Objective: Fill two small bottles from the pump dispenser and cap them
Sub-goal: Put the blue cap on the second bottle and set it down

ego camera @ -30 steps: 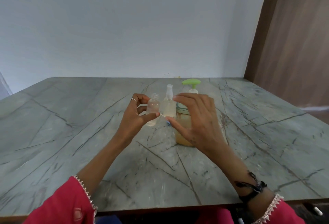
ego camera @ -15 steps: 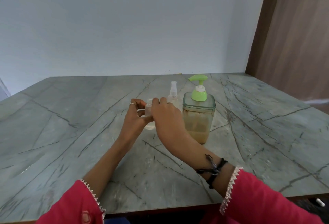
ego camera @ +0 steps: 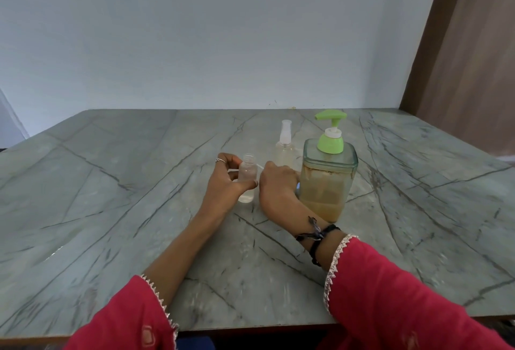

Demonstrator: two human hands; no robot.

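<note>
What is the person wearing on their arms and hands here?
Both arms wear loose red sleeves edged with silvery zigzag trim. The right wrist has a black thread band knotted round it, and the left hand has a thin silver ring on one finger. The forearms are otherwise bare.

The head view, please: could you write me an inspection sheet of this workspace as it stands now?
Surface: grey veined stone table.
Job's things: uncapped small bottle upright, mouth open; capped spray bottle behind it; pump dispenser with green pump, part full of tan liquid.
Clutter: nothing seen.
Grippers: left hand grips the uncapped small bottle; right hand lies curled beside it, seemingly pinching a thin white tube, contents hidden.
Cables: nothing seen.
Surroundings: pale wall behind, brown wooden panel at right.
</note>
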